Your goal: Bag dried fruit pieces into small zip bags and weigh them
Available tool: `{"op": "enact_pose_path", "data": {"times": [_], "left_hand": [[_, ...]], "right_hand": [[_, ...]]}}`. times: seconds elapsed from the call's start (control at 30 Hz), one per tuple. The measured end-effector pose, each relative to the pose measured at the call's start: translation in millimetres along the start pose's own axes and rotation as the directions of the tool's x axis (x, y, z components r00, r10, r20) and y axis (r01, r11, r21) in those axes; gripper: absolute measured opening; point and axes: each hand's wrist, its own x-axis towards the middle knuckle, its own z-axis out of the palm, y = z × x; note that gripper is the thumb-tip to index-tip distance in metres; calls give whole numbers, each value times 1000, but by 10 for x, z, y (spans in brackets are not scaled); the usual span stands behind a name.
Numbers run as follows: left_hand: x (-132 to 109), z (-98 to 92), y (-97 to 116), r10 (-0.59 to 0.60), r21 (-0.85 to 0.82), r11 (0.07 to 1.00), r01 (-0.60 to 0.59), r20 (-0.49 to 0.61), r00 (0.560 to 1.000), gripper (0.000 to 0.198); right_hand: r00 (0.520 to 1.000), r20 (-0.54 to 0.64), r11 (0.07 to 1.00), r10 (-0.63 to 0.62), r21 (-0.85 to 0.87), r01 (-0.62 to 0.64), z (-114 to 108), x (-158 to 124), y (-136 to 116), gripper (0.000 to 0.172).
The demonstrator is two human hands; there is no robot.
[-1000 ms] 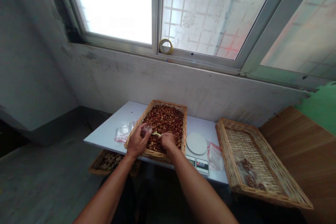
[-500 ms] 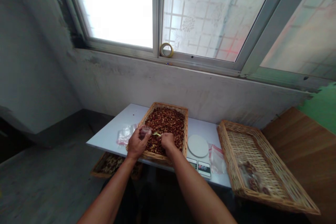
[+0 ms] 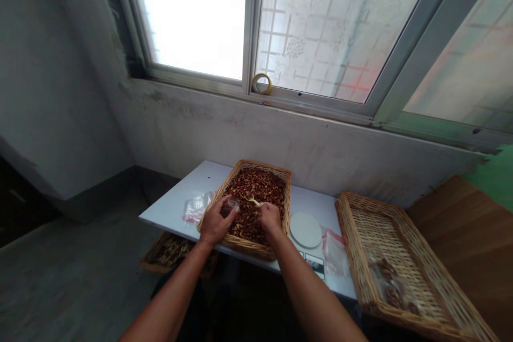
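Note:
A wicker basket (image 3: 288,192) full of reddish-brown dried pieces (image 3: 256,184) stands on the white table. Over its left front part, my left hand (image 3: 214,224) is closed around a small clear plastic bag (image 3: 232,204), whose open end faces right; something dark shows inside it. My right hand (image 3: 271,218) grips the handle of a pale yellow-green spoon (image 3: 254,201) above the dried pieces. The spoon's bowl points left toward the bag, with a gap between them. Whether the spoon carries anything is too small to tell.
A kitchen scale (image 3: 305,230) with a round white plate sits right of the basket. Clear zip bags (image 3: 335,254) lie beside it, and more bags (image 3: 196,207) lie at the left. A second wicker basket (image 3: 345,224) at the right holds filled bags (image 3: 388,278).
The spoon and my right hand have moved right, away from the bag's mouth. My left hand still holds the bag, its open end now more visible. The whole view has shifted slightly.

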Motion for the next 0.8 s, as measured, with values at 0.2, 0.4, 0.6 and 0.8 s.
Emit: {"op": "enact_pose_path", "data": {"times": [0.2,0.4,0.6,0.8], "left_hand": [[-19,-5,21,25,68,997,-28,42,999,56],[-25,-4,24,44,109,993,-52,71,996,58],[-33,-9,29,42,67,997,-48,85,995,57],[-28,-21,41,-10,-15,1000,11,53,999,56]], "right_hand": [[996,28,994,-90,-59,91,-336,-94,-132,39],[922,142,881,-359,-276,385,-492,-339,-495,31],[784,268,632,-559,-475,613,-578,-532,-747,27],[919,36,769,-393,-535,350,-672,-421,-516,31]]}}
